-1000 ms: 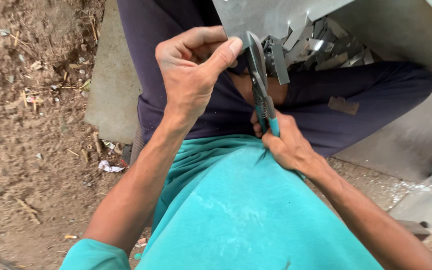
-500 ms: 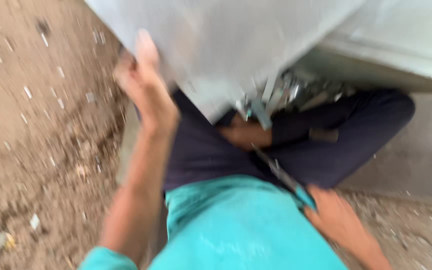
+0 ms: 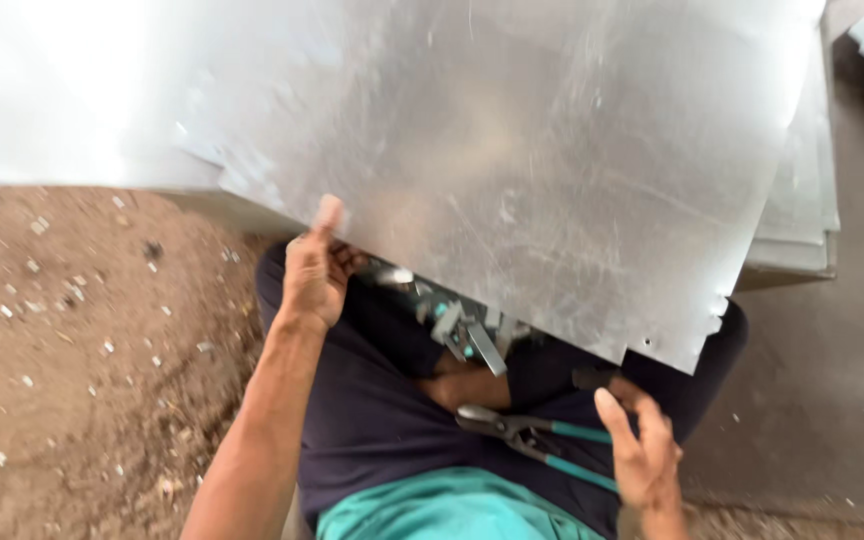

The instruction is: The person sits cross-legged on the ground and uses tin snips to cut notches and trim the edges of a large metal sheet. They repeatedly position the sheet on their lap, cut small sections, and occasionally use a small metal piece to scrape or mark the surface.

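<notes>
A large scratched galvanised metal sheet point(image 3: 512, 150) fills the upper half of the view and hangs over my lap. My left hand point(image 3: 314, 268) grips its lower edge from below, thumb up against the face. Tin snips point(image 3: 522, 432) with teal handles lie across my dark trousers, jaws pointing left. My right hand point(image 3: 642, 450) is at the handle ends with its fingers spread and raised; the handles reach my palm but the fingers are not closed round them. Bent metal offcuts point(image 3: 464, 332) sit in my lap under the sheet's edge.
More flat metal sheets point(image 3: 802, 230) are stacked at the right on a grey concrete floor point(image 3: 842, 400). To the left lies brown dirt ground point(image 3: 82, 380) strewn with small pale scraps.
The sheet has swung down and now covers most of the view. My left hand moved from beside the snips to the sheet's edge. The snips came off the cut and lie on my lap, my right hand loosened.
</notes>
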